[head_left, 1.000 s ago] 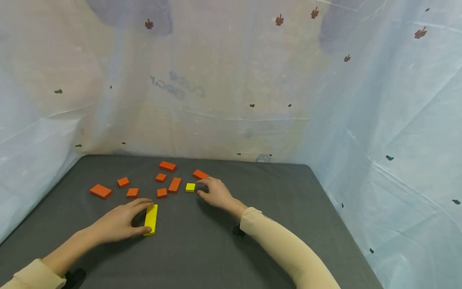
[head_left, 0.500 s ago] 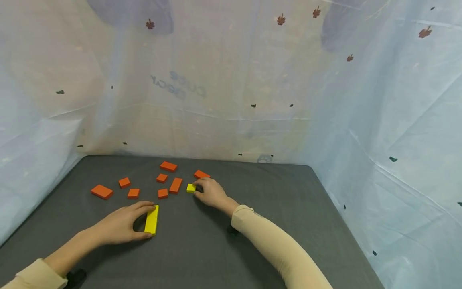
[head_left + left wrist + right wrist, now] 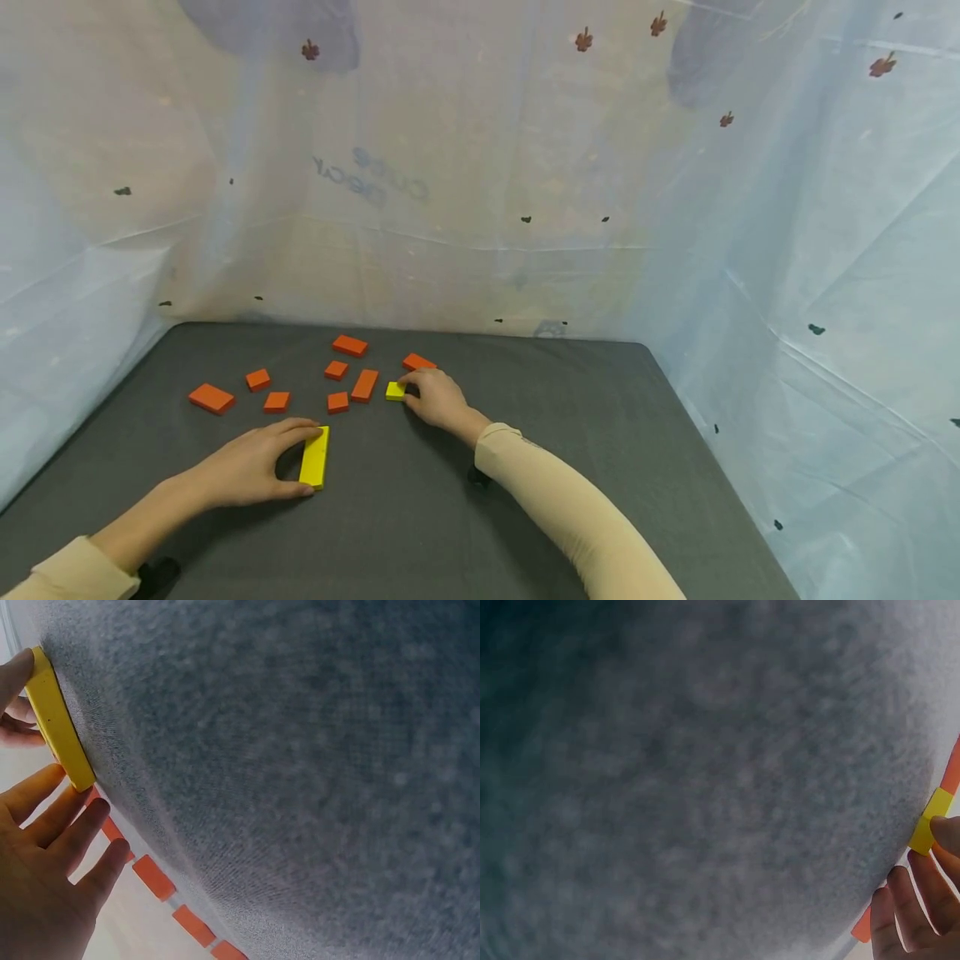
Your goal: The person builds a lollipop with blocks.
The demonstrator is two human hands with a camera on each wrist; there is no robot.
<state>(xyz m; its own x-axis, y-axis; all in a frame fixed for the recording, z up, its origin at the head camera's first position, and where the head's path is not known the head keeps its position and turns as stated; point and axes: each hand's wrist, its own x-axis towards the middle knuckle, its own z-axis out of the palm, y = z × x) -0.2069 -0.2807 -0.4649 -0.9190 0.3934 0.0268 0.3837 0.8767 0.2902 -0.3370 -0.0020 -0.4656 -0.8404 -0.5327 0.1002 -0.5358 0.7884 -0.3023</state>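
Observation:
On the dark grey cloth lies a long yellow block (image 3: 315, 457), pointing away from the body. My left hand (image 3: 251, 464) spans its length, thumb at the near end and fingertips at the far end, pinching it. The left wrist view shows the same yellow block (image 3: 60, 720) between thumb and fingertips. Farther off, my right hand (image 3: 442, 398) pinches a small yellow block (image 3: 394, 392), partly covered by the fingers. In the right wrist view, the thumb lies on the small yellow block (image 3: 931, 822) and a fingertip meets its lower end.
Several orange blocks lie flat around the two yellow ones, among them a rectangular one (image 3: 365, 386), a small one (image 3: 338, 402) and one at the left (image 3: 212, 398). Another orange block (image 3: 417, 362) sits just behind my right hand. A pale plastic sheet (image 3: 450, 275) hangs behind the table.
My right hand has moved slightly left, and its thumb and fingers have closed on the small yellow block. My left hand has stayed at the long block, its thumb shifting slightly at the near end.

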